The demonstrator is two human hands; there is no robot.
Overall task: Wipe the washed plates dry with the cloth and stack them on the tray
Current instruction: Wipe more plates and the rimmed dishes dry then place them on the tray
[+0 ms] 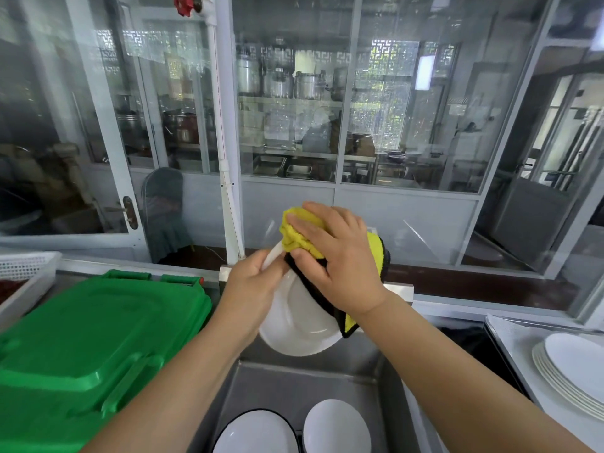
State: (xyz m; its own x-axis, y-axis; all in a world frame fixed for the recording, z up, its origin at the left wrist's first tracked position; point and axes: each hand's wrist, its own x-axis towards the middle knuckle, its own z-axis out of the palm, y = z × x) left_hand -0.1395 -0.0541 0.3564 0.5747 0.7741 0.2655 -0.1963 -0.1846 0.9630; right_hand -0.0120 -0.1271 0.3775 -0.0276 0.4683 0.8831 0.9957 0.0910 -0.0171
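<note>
A white plate (295, 325) is held tilted over the steel sink (277, 384), its face toward me. My left hand (251, 282) grips its upper left rim. My right hand (336, 259) presses a yellow cloth with a black edge (295, 233) against the plate's upper part; a corner of the cloth hangs down at the plate's right side. Two more white plates (336, 426) lie in the sink below. A stack of several white plates (575, 374) rests on the tray (510, 341) at the right.
A green plastic bin lid (88, 348) fills the left side next to the sink. A white perforated basket (26, 273) stands at the far left. A glass partition with a white frame (228, 125) rises just behind the sink.
</note>
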